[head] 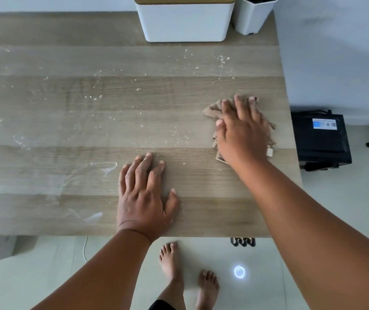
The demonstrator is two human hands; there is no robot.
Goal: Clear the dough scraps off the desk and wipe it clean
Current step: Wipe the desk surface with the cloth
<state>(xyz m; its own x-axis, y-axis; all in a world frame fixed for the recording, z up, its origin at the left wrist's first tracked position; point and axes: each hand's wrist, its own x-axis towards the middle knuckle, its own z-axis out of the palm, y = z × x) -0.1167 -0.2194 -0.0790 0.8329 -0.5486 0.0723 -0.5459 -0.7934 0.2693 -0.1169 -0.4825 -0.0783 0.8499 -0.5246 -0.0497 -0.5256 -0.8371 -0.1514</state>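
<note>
Here, wooden bench (44, 130): white dough scraps (179, 133) and floury smears scattered across its middle and left. Right hand (244, 133) presses flat, fingers straight, on a crumpled tan cloth (212, 108) near the right edge. Left hand (145, 198) rests flat, fingers spread, grasping nothing.

One cloth (214, 108), two white containers (184, 21) (254, 14) (both at back), two hands (144, 198) (242, 133).

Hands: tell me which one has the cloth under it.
The right hand, near the desk's right edge, presses flat on the crumpled tan cloth. The left hand lies on bare wood.
</note>
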